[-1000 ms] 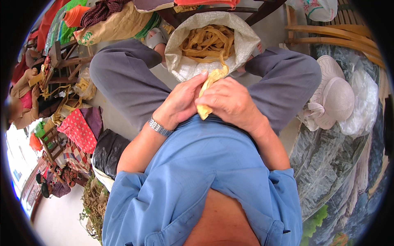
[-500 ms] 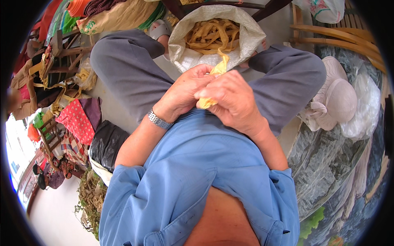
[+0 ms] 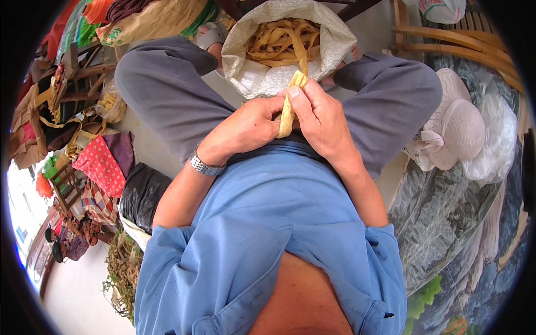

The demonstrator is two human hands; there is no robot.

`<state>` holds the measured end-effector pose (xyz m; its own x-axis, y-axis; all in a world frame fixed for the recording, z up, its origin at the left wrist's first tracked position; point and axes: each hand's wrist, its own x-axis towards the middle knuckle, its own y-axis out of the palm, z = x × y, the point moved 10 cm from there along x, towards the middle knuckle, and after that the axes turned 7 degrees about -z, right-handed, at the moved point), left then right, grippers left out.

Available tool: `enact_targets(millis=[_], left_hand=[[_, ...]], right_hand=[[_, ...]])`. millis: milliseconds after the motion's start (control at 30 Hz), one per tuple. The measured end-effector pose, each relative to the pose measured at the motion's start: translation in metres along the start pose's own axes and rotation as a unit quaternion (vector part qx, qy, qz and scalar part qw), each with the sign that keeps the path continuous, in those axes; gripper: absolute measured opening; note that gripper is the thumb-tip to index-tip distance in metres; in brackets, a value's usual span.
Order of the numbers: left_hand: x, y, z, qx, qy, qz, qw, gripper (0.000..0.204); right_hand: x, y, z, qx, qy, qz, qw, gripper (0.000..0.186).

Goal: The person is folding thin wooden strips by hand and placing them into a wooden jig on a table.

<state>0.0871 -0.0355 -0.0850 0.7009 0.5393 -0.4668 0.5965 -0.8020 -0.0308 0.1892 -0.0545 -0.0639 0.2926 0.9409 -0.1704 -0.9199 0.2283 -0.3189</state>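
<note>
Head view | creased yellow strip (image 3: pixel 286 120) between both hands, pinched by right hand (image 3: pixel 325 120), thumb on top | left hand (image 3: pixel 251 127) curled against it, grip partly hidden, cannot tell if pinching | forearms (image 3: pixel 187 187) slanting inward | strip trails into coarse woven white sack (image 3: pixel 251 79) of tangled strips (image 3: pixel 272 40)

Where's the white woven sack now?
In the head view, the sack is at top centre, between the trouser legs, beyond the left hand and right hand.

A yellow strip (image 3: pixel 287 118), white sack (image 3: pixel 244 77), plain blue shirt (image 3: pixel 262 206), grey trousers (image 3: pixel 385 106) and white-flecked red cloth (image 3: pixel 100 166) are pictured with a pale pinkish hat (image 3: pixel 462 131).
</note>
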Motion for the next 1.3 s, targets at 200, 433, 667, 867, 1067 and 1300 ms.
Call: enact_targets(millis=[200, 433, 667, 867, 1067, 1300], left_hand=[[-0.001, -0.025, 0.008, -0.026, -0.055, -0.079, 0.995, 0.027], [0.011, -0.039, 0.038, -0.302, -0.089, -0.168, 0.934, 0.027], [0.017, -0.03, 0.031, -0.446, -0.085, -0.168, 0.875, 0.024], [0.005, -0.023, 0.007, -0.575, -0.076, -0.09, 0.81, 0.028], [0.005, -0.023, -0.014, -0.54, -0.028, -0.108, 0.834, 0.036], [0.014, -0.044, -0.01, -0.485, 0.013, -0.109, 0.867, 0.036]], right_hand=[[-0.009, -0.002, 0.036, -0.135, -0.199, -0.015, 0.97, 0.054], [-0.024, 0.02, 0.062, -0.157, -0.288, 0.064, 0.942, 0.061], [-0.02, 0.013, 0.064, -0.05, -0.311, 0.002, 0.949, 0.026], [-0.001, -0.006, 0.027, 0.276, -0.06, -0.02, 0.959, 0.02], [0.004, -0.018, 0.009, 0.345, -0.025, -0.058, 0.937, 0.022], [-0.006, -0.014, 0.021, 0.351, -0.056, -0.036, 0.934, 0.027]])
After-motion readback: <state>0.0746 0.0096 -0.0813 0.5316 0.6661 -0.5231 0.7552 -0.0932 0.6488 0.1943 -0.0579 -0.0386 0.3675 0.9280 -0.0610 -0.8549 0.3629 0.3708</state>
